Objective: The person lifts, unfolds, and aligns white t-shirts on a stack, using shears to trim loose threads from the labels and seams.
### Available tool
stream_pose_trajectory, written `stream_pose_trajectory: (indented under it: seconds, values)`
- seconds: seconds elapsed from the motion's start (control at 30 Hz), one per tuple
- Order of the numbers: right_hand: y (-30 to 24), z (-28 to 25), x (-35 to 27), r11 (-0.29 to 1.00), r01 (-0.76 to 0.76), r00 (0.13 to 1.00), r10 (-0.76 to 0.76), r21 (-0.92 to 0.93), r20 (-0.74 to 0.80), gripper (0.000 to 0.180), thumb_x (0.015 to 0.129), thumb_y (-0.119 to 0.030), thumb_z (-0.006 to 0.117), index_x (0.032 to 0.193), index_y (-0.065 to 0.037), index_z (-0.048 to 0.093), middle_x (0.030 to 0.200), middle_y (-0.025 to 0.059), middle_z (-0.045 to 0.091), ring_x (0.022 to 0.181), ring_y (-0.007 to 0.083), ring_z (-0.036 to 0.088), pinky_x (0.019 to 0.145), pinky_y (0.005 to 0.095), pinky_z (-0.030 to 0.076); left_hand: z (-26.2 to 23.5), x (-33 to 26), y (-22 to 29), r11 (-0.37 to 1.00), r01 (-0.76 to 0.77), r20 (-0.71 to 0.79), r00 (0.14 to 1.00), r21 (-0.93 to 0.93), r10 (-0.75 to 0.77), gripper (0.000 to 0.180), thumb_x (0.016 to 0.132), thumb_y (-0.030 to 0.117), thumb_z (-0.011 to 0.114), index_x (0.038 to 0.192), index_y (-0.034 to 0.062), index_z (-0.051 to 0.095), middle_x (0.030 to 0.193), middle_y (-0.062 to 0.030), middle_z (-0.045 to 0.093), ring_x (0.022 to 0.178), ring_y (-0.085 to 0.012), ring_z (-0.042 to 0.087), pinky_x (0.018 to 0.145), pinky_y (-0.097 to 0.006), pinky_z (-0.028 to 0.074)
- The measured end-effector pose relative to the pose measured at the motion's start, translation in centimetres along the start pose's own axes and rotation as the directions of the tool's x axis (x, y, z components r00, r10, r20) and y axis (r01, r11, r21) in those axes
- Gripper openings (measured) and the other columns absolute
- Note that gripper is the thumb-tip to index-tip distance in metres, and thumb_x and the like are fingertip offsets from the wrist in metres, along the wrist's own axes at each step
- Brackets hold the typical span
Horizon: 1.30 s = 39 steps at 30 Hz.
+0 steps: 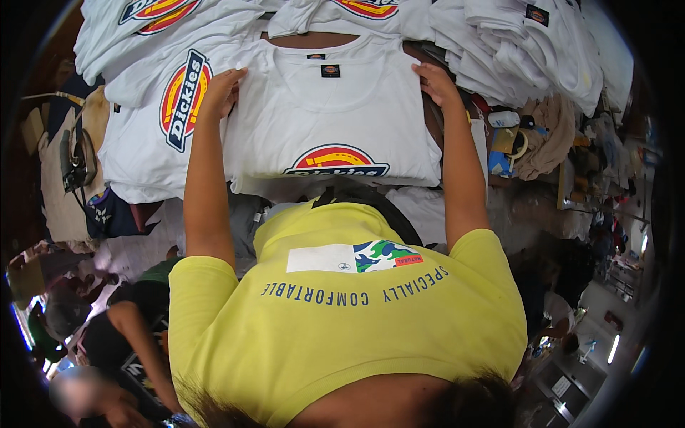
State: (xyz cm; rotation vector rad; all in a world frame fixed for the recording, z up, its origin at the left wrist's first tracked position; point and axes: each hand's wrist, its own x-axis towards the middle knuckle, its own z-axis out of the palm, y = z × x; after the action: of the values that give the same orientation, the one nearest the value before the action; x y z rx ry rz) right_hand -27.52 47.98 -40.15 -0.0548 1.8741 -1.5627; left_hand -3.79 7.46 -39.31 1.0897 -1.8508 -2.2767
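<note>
A white T-shirt (pixel 321 114) lies folded in front of me, its scoop neckline at the far side and a small black label inside the collar. Part of a red, yellow and blue printed emblem (pixel 335 161) shows along its near fold. At the left shoulder edge my left hand (pixel 225 93) is closed on the cloth. My right hand (pixel 437 84) pinches the opposite shoulder edge. Both arms reach straight forward, so the shirt spans the gap between them.
More white printed shirts (pixel 135 135) lie to the left and beyond. A thick pile of folded white shirts (pixel 514 50) sits at the far right. A tape roll (pixel 519 146) and brown cloth (pixel 553 135) lie right. At lower left, another person (pixel 132 335) bends.
</note>
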Motion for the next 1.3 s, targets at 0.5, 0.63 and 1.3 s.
stream_pose_trajectory:
  seconds: [0.5, 0.63, 1.3]
  values:
    - [0.3, -0.1, 4.2, 0.772, -0.229, 0.94, 0.017, 0.593, 0.34, 0.073, 0.079, -0.058, 0.046, 0.113, 0.007, 0.048, 0.109, 0.0144, 0.058, 0.099, 0.0215, 0.056, 0.088, 0.0327, 0.043, -3.3, 6.9, -0.7, 0.71, 0.36, 0.545, 0.837, -0.605, 0.04, 0.074, 0.083, 0.055, 0.044, 0.115, -0.0121, 0.045, 0.116, -0.0207, 0.052, 0.11, -0.0294, 0.05, 0.098, -0.039, 0.036]
    - [0.6, 0.2, 3.6, 0.743, -0.209, 0.956, 0.02, 0.635, 0.291, 0.076, 0.08, -0.06, 0.042, 0.114, 0.008, 0.047, 0.109, 0.0145, 0.058, 0.1, 0.0216, 0.056, 0.09, 0.0325, 0.043, -4.0, 7.5, -1.4, 0.625, 0.429, 0.627, 0.768, -0.652, 0.127, 0.082, 0.082, 0.059, 0.041, 0.116, -0.0154, 0.042, 0.12, -0.024, 0.048, 0.115, -0.0319, 0.045, 0.101, -0.04, 0.031]
    - [-1.7, 0.5, 3.1, 0.802, -0.171, 0.971, 0.038, 0.573, 0.236, 0.097, 0.073, -0.074, 0.031, 0.119, 0.011, 0.041, 0.119, 0.0201, 0.05, 0.11, 0.0293, 0.05, 0.096, 0.0406, 0.038, -2.3, 5.6, -0.4, 0.65, 0.278, 0.42, 0.905, -0.707, 0.069, 0.087, 0.081, 0.062, 0.039, 0.121, -0.0156, 0.035, 0.125, -0.0251, 0.043, 0.117, -0.0334, 0.042, 0.103, -0.04, 0.028]
